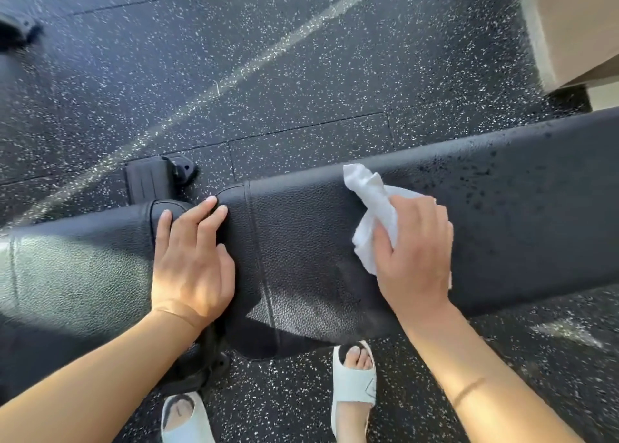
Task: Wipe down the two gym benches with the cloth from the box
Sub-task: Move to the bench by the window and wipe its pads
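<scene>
The right hand (415,241) holds the white cloth (371,204) bunched in a closed grip and presses it on the black bench (301,241) pad; loose cloth sticks out past the fingers, toward the far edge. Droplets speckle the pad to the right of the cloth. The left hand (194,258) rests flat with fingers straight, across the gap between the pads. No writing is legible. Two feet in pale sandals (355,385) stand on the speckled floor (234,73).
</scene>
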Demonstrator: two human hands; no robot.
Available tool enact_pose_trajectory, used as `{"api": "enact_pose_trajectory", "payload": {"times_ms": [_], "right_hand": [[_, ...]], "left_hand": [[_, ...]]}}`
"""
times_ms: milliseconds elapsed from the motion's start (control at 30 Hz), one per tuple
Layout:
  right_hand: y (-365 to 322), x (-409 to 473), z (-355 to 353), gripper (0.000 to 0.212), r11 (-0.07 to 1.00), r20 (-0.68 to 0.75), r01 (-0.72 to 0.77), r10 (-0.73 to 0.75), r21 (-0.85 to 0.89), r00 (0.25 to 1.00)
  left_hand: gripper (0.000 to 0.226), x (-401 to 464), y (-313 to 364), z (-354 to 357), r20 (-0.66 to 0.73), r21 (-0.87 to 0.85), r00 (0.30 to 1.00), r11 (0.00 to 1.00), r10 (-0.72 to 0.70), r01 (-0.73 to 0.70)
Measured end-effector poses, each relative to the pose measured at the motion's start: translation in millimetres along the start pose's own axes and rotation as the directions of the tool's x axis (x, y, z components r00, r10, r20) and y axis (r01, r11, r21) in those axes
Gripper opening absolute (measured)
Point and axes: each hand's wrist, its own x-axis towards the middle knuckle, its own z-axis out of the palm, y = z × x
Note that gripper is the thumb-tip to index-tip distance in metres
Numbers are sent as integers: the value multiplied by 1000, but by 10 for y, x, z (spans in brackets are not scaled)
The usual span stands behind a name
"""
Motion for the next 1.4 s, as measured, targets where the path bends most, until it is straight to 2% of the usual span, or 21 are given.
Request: {"api": "enact_pose_trajectory", "payload": {"times_ms": [67, 200, 300, 400, 567, 667, 733, 833, 900, 967, 1067, 1133, 1233, 1300, 1400], "right_hand": [[-331, -102, 133, 26, 999, -17, -30, 30, 22, 999], [-1145, -418, 420, 21, 995, -12, 75, -74, 72, 997], [-1360, -549, 457, 21, 990, -21, 98, -96, 106, 995], [-1073, -534, 311, 25, 994, -51, 44, -39, 102, 998], [-161, -512, -14, 31, 965, -147, -262, 264, 33, 953], [-269, -626, 28, 27, 945, -145, -324, 327, 43, 934], [-686, -819, 153, 25, 951, -115, -295, 304, 88, 946], [-1462, -1207, 410, 19, 978, -97, -145, 160, 148, 982], [-1694, -1353, 529, 14, 984, -122, -84, 103, 155, 987], [-1611, -1346, 553, 26, 982, -162, -71, 99, 173, 982], [-1199, -1293, 421, 19, 990, -153, -11, 32, 138, 988], [-701, -1182, 258, 19, 993, -141, -41, 56, 107, 988], [-25, -766, -102, 41, 987, 36, -147, 145, 58, 989], [168, -565, -209, 25, 978, -6, -208, 208, -2, 978], [13, -483, -98, 5, 954, -88, -296, 291, -51, 953]], "left_hand": [[54, 3, -6, -7, -4, 0, 1000, 1000, 0, 0], [54, -7, -17, 17, -15, -6, 1000, 1000, 22, -22], [52, -7, -15, 35, -34, -20, 999, 999, 26, -27], [52, -6, -22, 31, -56, 0, 997, 998, 58, -58], [52, -3, 19, 13, -61, 2, 997, 999, 36, -36], [53, -3, 21, -6, -55, -7, 998, 999, 40, -41], [54, -2, 35, -17, -56, -15, 998, 999, 39, -40], [59, 4, 0, -23, -45, -9, 998, 999, 50, -51], [63, 11, -31, -16, -26, -21, 998, 998, 65, -65], [62, -4, -45, -17, -34, -36, 997, 997, 65, -66], [56, -8, -24, -18, -44, -40, 997, 997, 62, -64], [56, 1, -13, -23, -40, -37, 998, 998, 53, -54], [57, 1, -24, -27, -21, -27, 999, 999, 45, -46], [56, 0, -28, -24, -17, -32, 999, 998, 48, -48], [54, -6, -7, -35, -32, -39, 999, 998, 44, -45]]}}
